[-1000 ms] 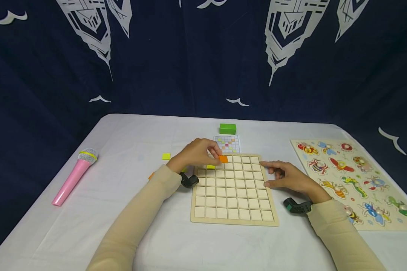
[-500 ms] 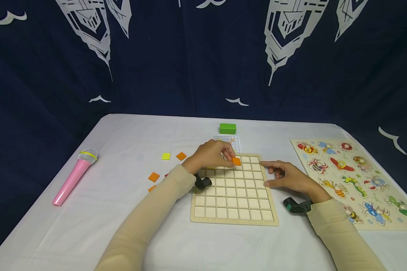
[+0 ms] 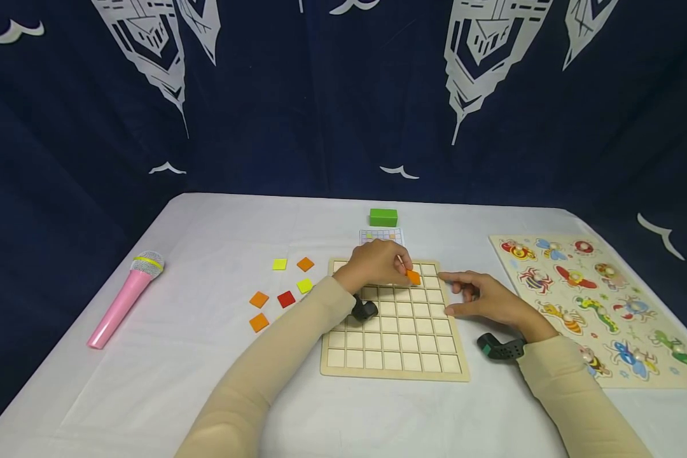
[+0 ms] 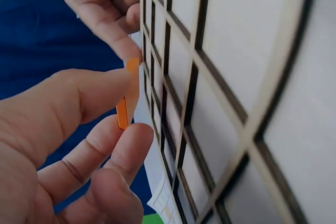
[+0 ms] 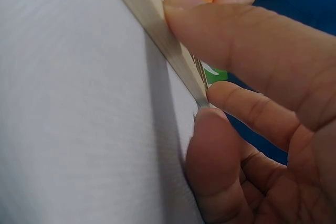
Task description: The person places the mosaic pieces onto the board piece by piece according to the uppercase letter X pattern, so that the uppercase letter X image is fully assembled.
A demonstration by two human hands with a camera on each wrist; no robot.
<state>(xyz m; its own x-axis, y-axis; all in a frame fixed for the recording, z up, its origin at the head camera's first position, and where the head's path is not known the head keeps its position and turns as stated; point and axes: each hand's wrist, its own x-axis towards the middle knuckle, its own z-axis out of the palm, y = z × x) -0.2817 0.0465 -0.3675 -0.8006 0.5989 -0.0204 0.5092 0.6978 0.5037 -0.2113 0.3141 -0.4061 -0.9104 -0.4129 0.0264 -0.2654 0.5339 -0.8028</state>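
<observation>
An orange square tile point(image 3: 413, 277) is pinched between thumb and fingers of my left hand point(image 3: 378, 262). That hand is over the far right part of a wooden grid board point(image 3: 395, 373). In the left wrist view the tile point(image 4: 128, 95) stands on edge, close beside the grid. My right hand point(image 3: 489, 299) rests at the board's right side, index finger stretched out, with thumb and index fingertips at the rim. The right wrist view shows the thumb point(image 5: 231, 35) against the wooden edge point(image 5: 157, 30). My left hand and sleeve cover part of the board's far left squares.
Loose orange, yellow and red point(image 3: 286, 299) tiles lie left of the board. Beyond it are a coloured grid card point(image 3: 382, 235), partly hidden, and a green block point(image 3: 383, 217). A pink microphone point(image 3: 128, 299) lies at left, an insect picture board point(image 3: 601, 305) at right.
My left hand has moved right across the board's far rows with the orange tile, uncovering the loose tiles at left. My right hand has stayed at the rim.
</observation>
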